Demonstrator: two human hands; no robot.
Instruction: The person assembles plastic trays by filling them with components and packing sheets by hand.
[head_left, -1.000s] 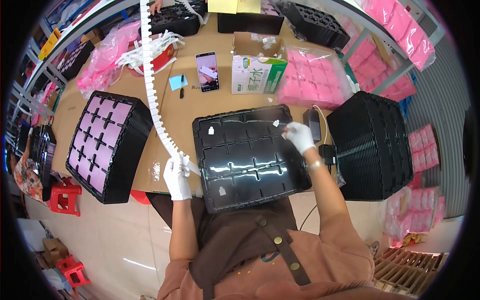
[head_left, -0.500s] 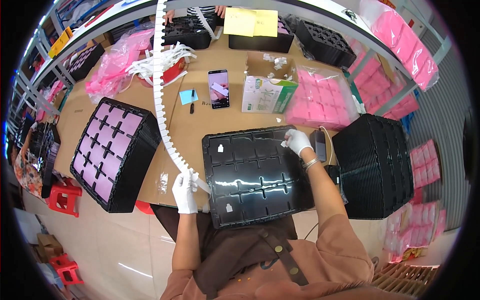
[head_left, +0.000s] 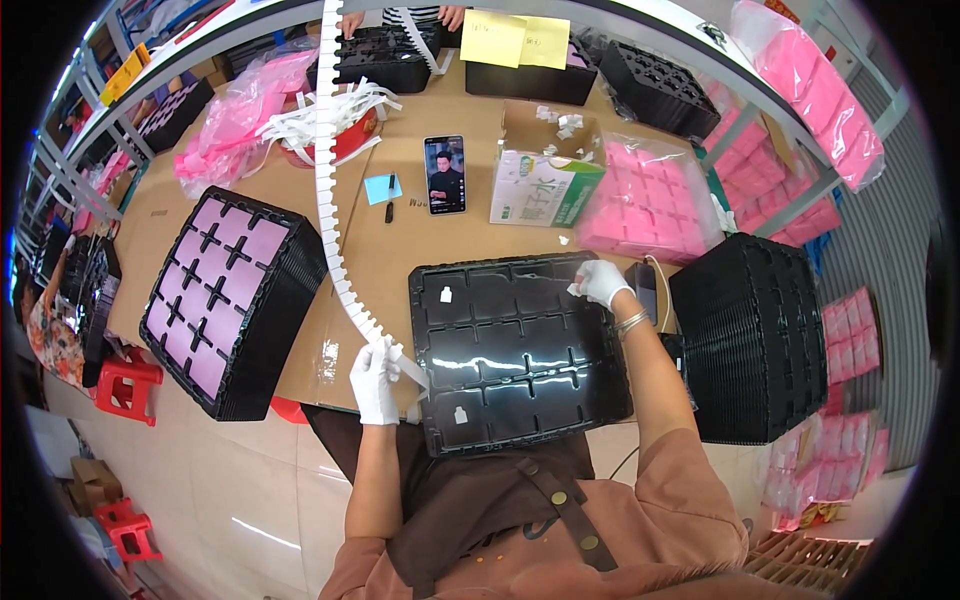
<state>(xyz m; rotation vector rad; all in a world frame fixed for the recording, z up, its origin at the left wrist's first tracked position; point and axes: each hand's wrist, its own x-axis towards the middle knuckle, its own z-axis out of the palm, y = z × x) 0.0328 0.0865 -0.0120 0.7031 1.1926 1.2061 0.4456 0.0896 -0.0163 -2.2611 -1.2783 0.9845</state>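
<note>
A black plastic tray (head_left: 520, 345) with molded cross-shaped ridges lies in front of me under shiny clear film. Two small white bottle-shaped stickers, an upper one (head_left: 446, 295) and a lower one (head_left: 460, 414), sit on its left part. My left hand (head_left: 375, 382), in a white glove, is closed on a long white notched sticker strip (head_left: 327, 190), whose tail end reaches the tray's left edge. My right hand (head_left: 602, 284), also gloved, has its fingertips pinched at the tray's upper right corner, apparently on a small white sticker mostly hidden by the fingers.
A tray stack with pink inserts (head_left: 215, 270) stands left, another black stack (head_left: 745, 340) right. Beyond are a phone (head_left: 445, 175), a carton (head_left: 545, 185), wrapped pink pieces (head_left: 645, 200) and a red bowl of strips (head_left: 330, 140). A shelf (head_left: 270, 25) crosses above; another person's hands (head_left: 452, 17) show behind it.
The view has shifted slightly. My right hand stays at the tray's upper right corner, and my left hand still holds the strip. The phone's picture has changed.
</note>
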